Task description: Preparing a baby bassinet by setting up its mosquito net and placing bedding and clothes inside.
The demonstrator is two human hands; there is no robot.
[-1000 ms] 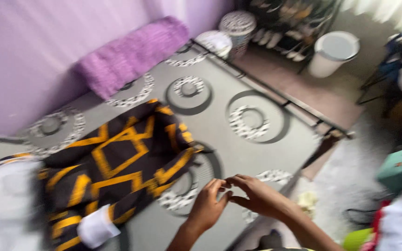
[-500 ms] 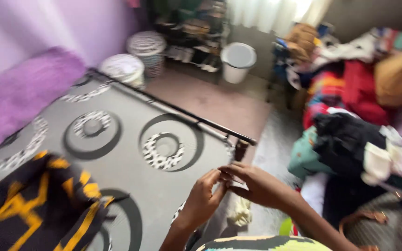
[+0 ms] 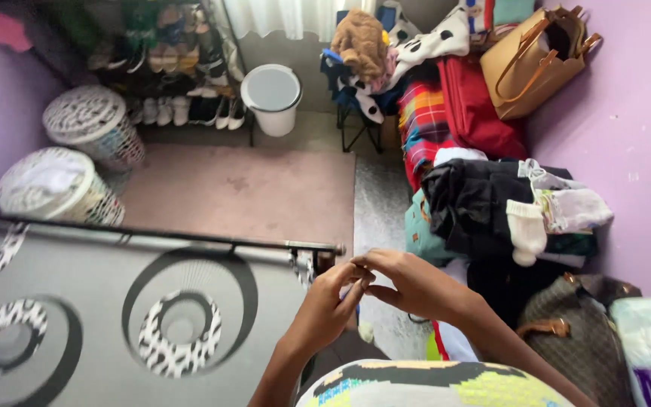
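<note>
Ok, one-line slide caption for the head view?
Left hand and right hand meet fingertip to fingertip above the grey bed.

Head camera looks steeply down, close over the bed [image 3: 99,279] corner.

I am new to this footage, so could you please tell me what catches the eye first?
The left hand and right hand meet fingertip to fingertip at bottom centre, over the corner of a grey bedsheet with ring patterns. To the right, piled clothes rise along the purple wall.
</note>
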